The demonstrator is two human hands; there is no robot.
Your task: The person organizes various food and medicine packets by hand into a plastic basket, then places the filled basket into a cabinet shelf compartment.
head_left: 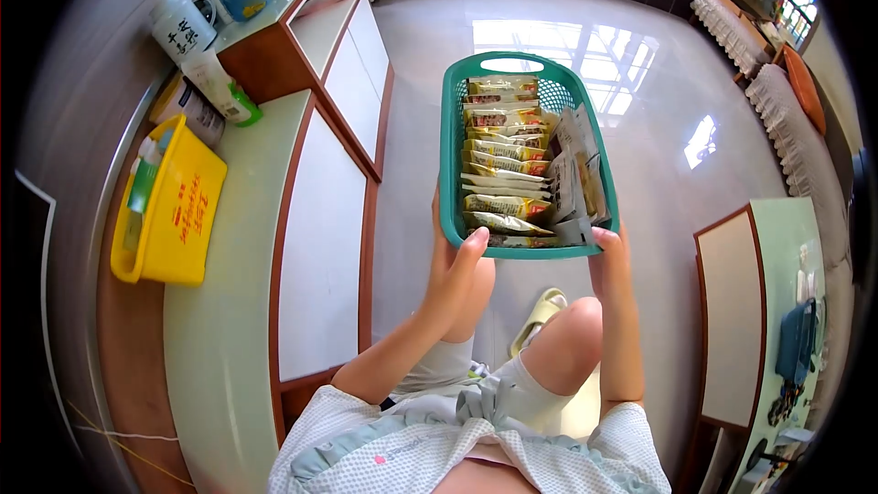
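A green plastic basket (pixel 448 165) is held up in front of me, above the floor, its oval handle hole at the far end. My left hand (pixel 455 254) grips its near left corner, thumb over the rim. On the near right corner, my right hand (pixel 610 252) holds it the same way. Inside, several small foil snack packets (pixel 508 165) stand in a row on the left. Paler packets (pixel 569 174) are tucked along the right side. The fingers under the basket are hidden.
To the left, a long cabinet (pixel 233 247) carries a yellow basket (pixel 197 201), a white-and-green bottle (pixel 219 87) and a white jug (pixel 183 27). On the right stand a low table (pixel 773 238) with a blue container (pixel 797 338) and a covered sofa (pixel 777 110). Glossy tiles (pixel 412 64) cover the floor.
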